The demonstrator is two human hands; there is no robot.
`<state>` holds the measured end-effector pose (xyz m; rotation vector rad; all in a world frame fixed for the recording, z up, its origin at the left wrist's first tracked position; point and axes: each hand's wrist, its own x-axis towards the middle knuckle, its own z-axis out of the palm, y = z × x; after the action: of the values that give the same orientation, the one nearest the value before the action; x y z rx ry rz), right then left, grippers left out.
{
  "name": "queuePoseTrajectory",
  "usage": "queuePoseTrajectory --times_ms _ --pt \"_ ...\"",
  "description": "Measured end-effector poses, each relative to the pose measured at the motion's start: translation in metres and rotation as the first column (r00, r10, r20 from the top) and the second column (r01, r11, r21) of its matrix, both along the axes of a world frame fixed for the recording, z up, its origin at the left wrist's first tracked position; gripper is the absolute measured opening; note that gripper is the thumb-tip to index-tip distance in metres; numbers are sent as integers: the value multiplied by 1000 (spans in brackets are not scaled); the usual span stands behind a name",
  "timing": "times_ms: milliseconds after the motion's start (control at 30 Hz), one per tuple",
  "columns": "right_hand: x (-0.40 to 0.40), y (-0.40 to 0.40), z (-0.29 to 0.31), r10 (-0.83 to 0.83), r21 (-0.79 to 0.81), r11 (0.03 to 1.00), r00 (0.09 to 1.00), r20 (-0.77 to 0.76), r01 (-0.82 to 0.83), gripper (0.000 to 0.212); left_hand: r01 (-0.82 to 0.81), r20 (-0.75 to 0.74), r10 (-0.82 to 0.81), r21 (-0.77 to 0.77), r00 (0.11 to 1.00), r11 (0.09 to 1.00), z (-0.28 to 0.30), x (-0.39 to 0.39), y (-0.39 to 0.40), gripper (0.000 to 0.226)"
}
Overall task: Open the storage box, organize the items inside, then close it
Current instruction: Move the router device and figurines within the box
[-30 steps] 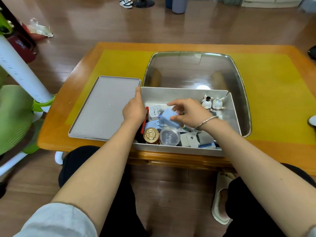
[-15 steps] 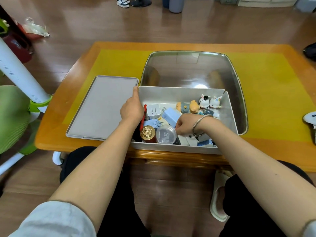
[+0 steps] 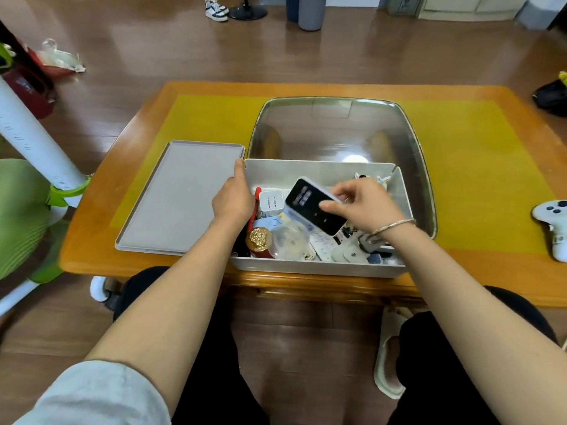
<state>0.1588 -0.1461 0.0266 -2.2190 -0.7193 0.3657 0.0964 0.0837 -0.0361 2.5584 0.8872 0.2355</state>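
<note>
The grey storage box [image 3: 319, 268] stands open at the table's near edge, and its flat lid [image 3: 181, 197] lies beside it on the left. My left hand [image 3: 231, 196] grips the box's left wall, thumb on the rim. My right hand [image 3: 362, 204] pinches a black-faced, white-edged remote-like device [image 3: 310, 204], holding it tilted above the box. Inside lie a white plug adapter [image 3: 270, 202], a red jar with a gold cap [image 3: 260, 242], a clear round lid [image 3: 290, 240], a red pen [image 3: 255, 207] and small figurines [image 3: 382, 179] at the back right.
A large shiny metal tray [image 3: 337, 130] sits behind the box on the yellow mat [image 3: 478, 167]. A white game controller [image 3: 552, 219] lies at the table's right edge. A green chair [image 3: 18, 216] stands to the left, and a slipper [image 3: 389, 354] lies on the floor.
My right hand dug into the box's right side, then came up holding the black-faced device. The blue item it held a second ago is down in the box. My left hand stayed on the wall.
</note>
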Motion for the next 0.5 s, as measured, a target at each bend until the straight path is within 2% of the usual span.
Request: queuePoseTrajectory --times_ms 100,167,233,267,333,367,433,500 --pt "16 -30 0 -180 150 971 983 -43 185 10 -45 -9 45 34 999 998 3 0 -3 60" --pt "25 -51 -7 -274 190 944 962 -1 270 15 -98 39 93 147 995 984 8 0 -7 54" --pt "30 -68 -18 -331 222 920 944 3 322 11 -84 128 54 243 990 966 16 1 -17 53" --pt "31 -74 -24 -350 235 911 937 7 339 9 -24 172 -20 251 985 968 23 4 -26 53" --pt "32 -83 -38 -391 260 890 920 11 375 9 250 210 -289 194 934 948 39 12 -55 51" --pt "32 -85 -44 -416 279 874 910 4 398 9 437 198 -458 143 867 888 45 16 -73 49" --pt "34 -88 -52 -471 315 835 882 -17 452 9 724 112 -720 7 685 690 53 19 -112 55" --pt "36 -88 -55 -512 334 804 858 -31 492 10 829 -44 -835 -100 549 550 51 21 -140 64"
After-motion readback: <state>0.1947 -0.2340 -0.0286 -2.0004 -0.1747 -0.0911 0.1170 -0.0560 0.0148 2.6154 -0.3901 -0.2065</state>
